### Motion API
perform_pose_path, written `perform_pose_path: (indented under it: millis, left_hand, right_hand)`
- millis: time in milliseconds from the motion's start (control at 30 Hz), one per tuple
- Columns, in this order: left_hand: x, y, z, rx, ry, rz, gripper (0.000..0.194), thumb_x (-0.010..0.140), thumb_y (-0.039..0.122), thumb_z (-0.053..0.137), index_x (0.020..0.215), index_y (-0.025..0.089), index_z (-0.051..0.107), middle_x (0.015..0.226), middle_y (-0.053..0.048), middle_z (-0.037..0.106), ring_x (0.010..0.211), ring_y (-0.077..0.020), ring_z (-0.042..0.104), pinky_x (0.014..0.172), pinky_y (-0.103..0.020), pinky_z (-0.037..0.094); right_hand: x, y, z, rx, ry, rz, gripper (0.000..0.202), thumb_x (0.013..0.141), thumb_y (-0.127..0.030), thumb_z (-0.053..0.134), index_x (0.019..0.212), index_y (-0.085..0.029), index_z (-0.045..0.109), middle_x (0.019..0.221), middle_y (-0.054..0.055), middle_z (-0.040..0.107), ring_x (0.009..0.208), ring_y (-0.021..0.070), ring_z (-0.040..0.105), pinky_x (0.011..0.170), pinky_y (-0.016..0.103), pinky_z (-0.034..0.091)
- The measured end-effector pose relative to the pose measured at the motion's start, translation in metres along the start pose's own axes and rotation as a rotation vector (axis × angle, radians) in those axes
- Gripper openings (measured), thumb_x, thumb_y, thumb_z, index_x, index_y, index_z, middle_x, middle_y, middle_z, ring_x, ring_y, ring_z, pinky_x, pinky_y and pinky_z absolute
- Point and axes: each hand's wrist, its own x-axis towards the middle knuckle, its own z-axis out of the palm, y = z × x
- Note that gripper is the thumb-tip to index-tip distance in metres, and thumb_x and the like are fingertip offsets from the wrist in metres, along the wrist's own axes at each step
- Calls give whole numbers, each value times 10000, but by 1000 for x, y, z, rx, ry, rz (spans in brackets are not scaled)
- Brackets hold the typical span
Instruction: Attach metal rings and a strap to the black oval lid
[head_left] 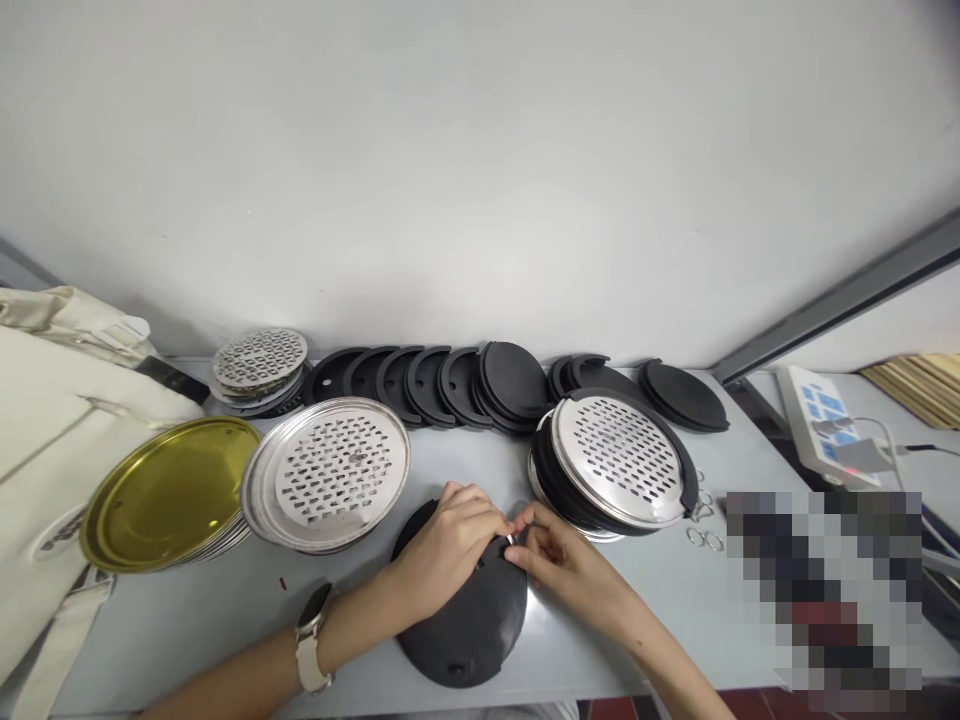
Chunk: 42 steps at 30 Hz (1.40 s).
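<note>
A round black plate [465, 635] lies on the grey table near its front edge. Over its upper part is my left hand [454, 540], a watch on that wrist, with the fingers bent together at the plate's upper right rim. My right hand [559, 555] meets it there from the right, thumb and fingers pinched. Between the fingertips of both hands shows a small shiny metal piece [511, 540], perhaps a ring; its shape is mostly hidden. Several metal rings [705, 540] lie further right, beside a stack of perforated silver plates and black covers [619, 455].
Gold plates [172, 490] and perforated silver plates [330, 475] are stacked at the left. Black plates [514, 385] line the wall, with a smaller perforated stack [259, 360] at the back left. A cream bag [52, 420] stands far left, a white device [825, 425] right.
</note>
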Motion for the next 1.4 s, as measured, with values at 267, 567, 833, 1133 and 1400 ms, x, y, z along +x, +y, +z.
perform_pose_path:
  millis: [267, 567, 833, 1133, 1400]
  left_hand:
    - [0, -4, 4, -74, 34, -9, 208, 964, 136, 462, 900, 184, 654, 875, 3, 674, 869, -136, 568, 826, -303, 357]
    - [0, -3, 5, -72, 44, -28, 192, 913, 55, 517, 859, 180, 651, 841, 19, 665, 842, -131, 561, 813, -296, 344]
    - [2, 1, 3, -59, 31, -33, 188, 904, 33, 521, 842, 173, 629, 820, 30, 649, 839, -123, 546, 816, -293, 324]
    - [-1, 2, -1, 57, -63, 6, 157, 963, 121, 460, 953, 185, 602, 873, 9, 620, 898, -146, 508, 828, -309, 309]
    - [0, 4, -4, 28, -66, -34, 192, 994, 173, 415, 905, 178, 585, 853, 10, 615, 870, -136, 515, 828, -308, 301]
  right_hand:
    - [2, -2, -2, 139, -109, 89, 394, 812, -524, 630, 948, -226, 411, 504, -122, 343, 471, 92, 340, 467, 209, 263]
    - [4, 2, -4, 154, -133, 87, 366, 830, -519, 616, 963, -215, 460, 501, -112, 389, 460, 82, 326, 463, 210, 241]
    - [7, 3, -7, 232, -166, 77, 380, 814, -521, 643, 951, -210, 472, 509, -113, 346, 493, 82, 338, 491, 220, 231]
    - [5, 3, -7, 242, -165, 73, 371, 817, -506, 649, 928, -208, 457, 488, -120, 339, 477, 77, 299, 479, 227, 193]
    - [5, 5, -7, 226, -146, 76, 357, 829, -490, 641, 957, -201, 475, 509, -112, 366, 496, 78, 317, 496, 224, 221]
